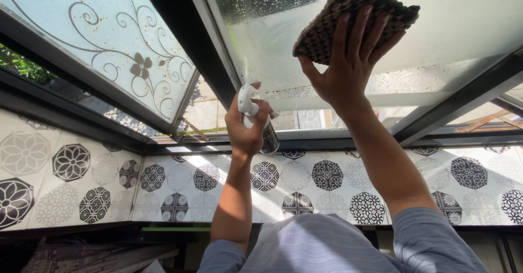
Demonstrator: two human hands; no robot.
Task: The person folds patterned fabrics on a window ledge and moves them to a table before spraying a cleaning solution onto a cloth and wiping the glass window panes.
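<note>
A window is seen from below, filling the upper half of the frame: dark metal frames [436, 115], one frosted pane [98, 39] at upper left etched with scrolls and a flower, and one wet, droplet-speckled pane [463, 17] at upper right. Below, across the middle of the frame, a wall of glossy white tiles [327, 183] is printed with black and grey octagonal floral medallions, lit by sunlight patches. One textured brown cloth [332, 22], waffle-like and folded thick, is pressed flat against the wet pane at upper centre by the right hand [348, 66], fingers spread open over it, palm on the cloth. One spray bottle [256, 118], white trigger head and dark body, is gripped in the clenched left hand [245, 129] at frame centre, held just below the pane's lower frame, apart from the cloth. Two forearms are raised; grey-blue striped sleeves [327, 246] are seen at bottom centre. Dark clutter at lower left cannot be told.
</note>
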